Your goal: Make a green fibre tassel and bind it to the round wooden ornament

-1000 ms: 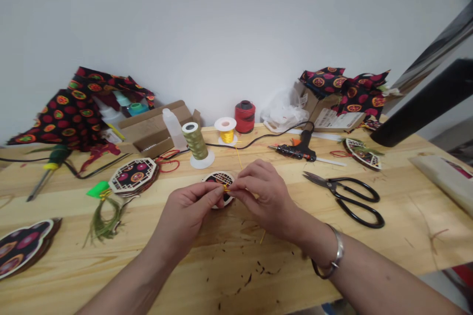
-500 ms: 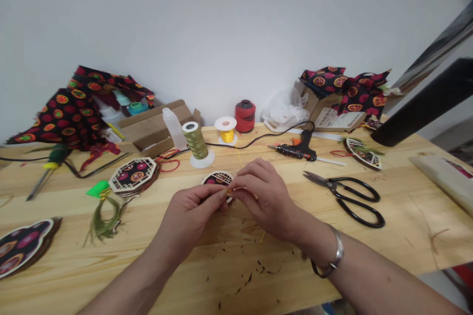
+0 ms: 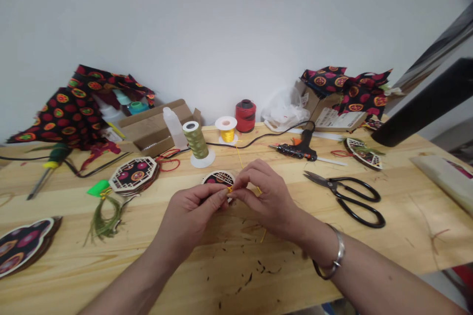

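Note:
My left hand [image 3: 197,209] pinches a small bit of yellow cord [image 3: 229,189] between thumb and forefinger. Close against it, my right hand [image 3: 262,197] has its thumb and forefinger pinched on the same cord. A strand runs back from there to the spool of yellow cord [image 3: 226,135], and a loose end [image 3: 263,236] shows below my right hand. Just behind the fingertips lies a round wooden ornament [image 3: 218,177] with patterned dark fabric and lattice, partly covered by my hands. Whether the cord is tied to the ornament is hidden.
Black-handled scissors [image 3: 345,194] and a glue gun [image 3: 295,150] lie to the right. Green thread [image 3: 196,141] and red thread [image 3: 245,116] stand at the back. On the left are an octagonal ornament [image 3: 135,175], a green tassel [image 3: 103,219] and a screwdriver [image 3: 50,167].
My right fingertips have shifted slightly and opened up a little, so more yellow cord shows between the hands. My left hand stays nearly still.

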{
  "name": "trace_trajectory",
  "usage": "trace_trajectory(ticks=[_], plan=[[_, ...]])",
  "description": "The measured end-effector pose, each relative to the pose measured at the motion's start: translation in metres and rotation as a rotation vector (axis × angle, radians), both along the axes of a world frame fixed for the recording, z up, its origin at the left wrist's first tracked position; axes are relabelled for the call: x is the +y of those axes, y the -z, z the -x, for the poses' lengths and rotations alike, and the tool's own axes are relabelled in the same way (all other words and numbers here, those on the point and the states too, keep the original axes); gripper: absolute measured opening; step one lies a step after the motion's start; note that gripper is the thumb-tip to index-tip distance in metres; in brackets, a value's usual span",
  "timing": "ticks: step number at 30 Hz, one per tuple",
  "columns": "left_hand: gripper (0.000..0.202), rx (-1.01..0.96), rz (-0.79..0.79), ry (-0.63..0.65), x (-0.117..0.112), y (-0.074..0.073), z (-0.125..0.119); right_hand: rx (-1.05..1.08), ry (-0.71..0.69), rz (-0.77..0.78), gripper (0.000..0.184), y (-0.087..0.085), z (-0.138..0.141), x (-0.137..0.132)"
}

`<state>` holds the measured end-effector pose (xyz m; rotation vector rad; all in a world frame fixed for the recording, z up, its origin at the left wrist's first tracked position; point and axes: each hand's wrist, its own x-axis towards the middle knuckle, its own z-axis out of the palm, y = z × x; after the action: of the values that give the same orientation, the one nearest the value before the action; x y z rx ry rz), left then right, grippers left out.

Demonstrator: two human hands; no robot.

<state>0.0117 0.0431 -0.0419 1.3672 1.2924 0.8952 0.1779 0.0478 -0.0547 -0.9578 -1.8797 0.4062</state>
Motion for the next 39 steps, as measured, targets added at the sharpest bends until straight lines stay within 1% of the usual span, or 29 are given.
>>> trace_trajectory(ticks=[4, 7, 10, 13, 21, 28, 31, 36, 39], plan=[[0.014, 0.006, -0.011, 0.007, -0.0006, 0.0004, 0.0009, 0.059, 0.002, 0.010, 0.008, -0.0008, 0.0011, -0.0001], [0.018, 0.014, 0.011, 0.006, -0.0007, 0.0018, 0.0019, 0.078, 0.009, -0.010, 0.007, -0.0005, 0.0016, -0.0002], [0.020, 0.009, 0.036, -0.009, -0.0010, 0.0027, 0.0025, 0.070, 0.000, -0.040, 0.006, 0.0006, 0.0019, 0.0001], [0.020, -0.007, 0.026, -0.010, -0.0013, 0.0027, 0.0027, 0.059, -0.006, -0.062, 0.006, 0.0014, 0.0020, 0.0002], [0.020, 0.000, 0.053, -0.010, -0.0010, 0.0025, 0.0024, 0.060, -0.006, -0.082, 0.011, 0.0021, 0.0019, -0.0009], [0.017, 0.007, 0.030, -0.007, 0.0000, 0.0032, 0.0011, 0.051, 0.001, -0.039, 0.010, 0.0023, 0.0011, -0.0007], [0.018, -0.002, 0.033, -0.010, -0.0004, 0.0029, 0.0006, 0.064, 0.009, -0.027, 0.005, 0.0011, 0.0014, -0.0006], [0.017, 0.005, 0.032, -0.012, -0.0008, 0.0022, -0.0002, 0.083, 0.027, 0.003, 0.012, -0.0005, 0.0022, -0.0009], [0.018, -0.019, 0.062, -0.013, -0.0010, 0.0022, 0.0000, 0.110, 0.063, -0.018, 0.014, -0.0008, 0.0019, -0.0011]])
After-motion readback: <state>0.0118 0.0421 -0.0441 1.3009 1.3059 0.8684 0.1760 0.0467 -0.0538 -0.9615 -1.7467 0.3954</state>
